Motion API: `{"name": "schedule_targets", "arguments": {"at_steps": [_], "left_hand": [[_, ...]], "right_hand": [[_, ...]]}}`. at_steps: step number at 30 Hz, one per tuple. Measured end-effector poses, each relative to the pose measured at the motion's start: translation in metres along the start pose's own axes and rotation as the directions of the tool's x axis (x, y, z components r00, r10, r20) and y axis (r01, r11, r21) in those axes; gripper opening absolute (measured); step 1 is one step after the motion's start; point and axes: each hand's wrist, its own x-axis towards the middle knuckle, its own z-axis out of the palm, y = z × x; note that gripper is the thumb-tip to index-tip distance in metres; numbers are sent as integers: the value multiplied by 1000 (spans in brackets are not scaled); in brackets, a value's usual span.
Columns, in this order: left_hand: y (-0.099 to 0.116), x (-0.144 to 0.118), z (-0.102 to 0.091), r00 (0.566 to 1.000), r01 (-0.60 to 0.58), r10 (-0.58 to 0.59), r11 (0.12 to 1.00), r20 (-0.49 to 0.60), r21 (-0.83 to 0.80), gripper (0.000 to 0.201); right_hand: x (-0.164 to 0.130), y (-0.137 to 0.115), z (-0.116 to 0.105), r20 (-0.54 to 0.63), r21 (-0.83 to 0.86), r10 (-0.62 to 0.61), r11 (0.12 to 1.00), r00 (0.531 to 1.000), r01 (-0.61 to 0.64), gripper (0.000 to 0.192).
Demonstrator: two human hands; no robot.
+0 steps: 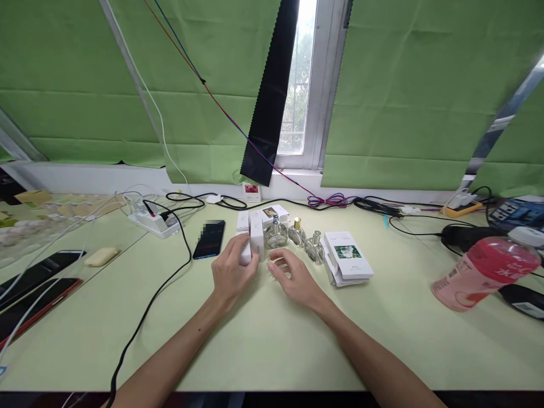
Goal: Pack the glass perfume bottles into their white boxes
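Observation:
My left hand (233, 272) is closed around a small white box (245, 255), its fingers hiding much of it. Right beside it stands another upright white box (257, 235), near my left thumb. My right hand (293, 276) hovers low over the table with loosely curled fingers apart and nothing visible between them. Just beyond it are three clear glass perfume bottles: one with a dark cap (276, 233), one with a gold cap (297, 232), and one with a silver-green cap (315, 248), which leans. White cartons with a flower picture (348, 255) lie stacked to the right.
A dark phone (209, 239) lies left of the boxes, and a black cable (159, 289) crosses the table. Further left are a power strip (155, 224) and a cream case (102, 256). A pink bottle (480, 275) lies at the right. Cables run along the wall.

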Motion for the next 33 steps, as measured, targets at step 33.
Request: {"name": "schedule_targets", "arguments": {"at_steps": [33], "left_hand": [[-6, -1, 4, 989, 39, -32, 998, 144, -46, 38]], "right_hand": [[-1, 0, -1, 24, -49, -1, 999, 1000, 2, 25]]}}
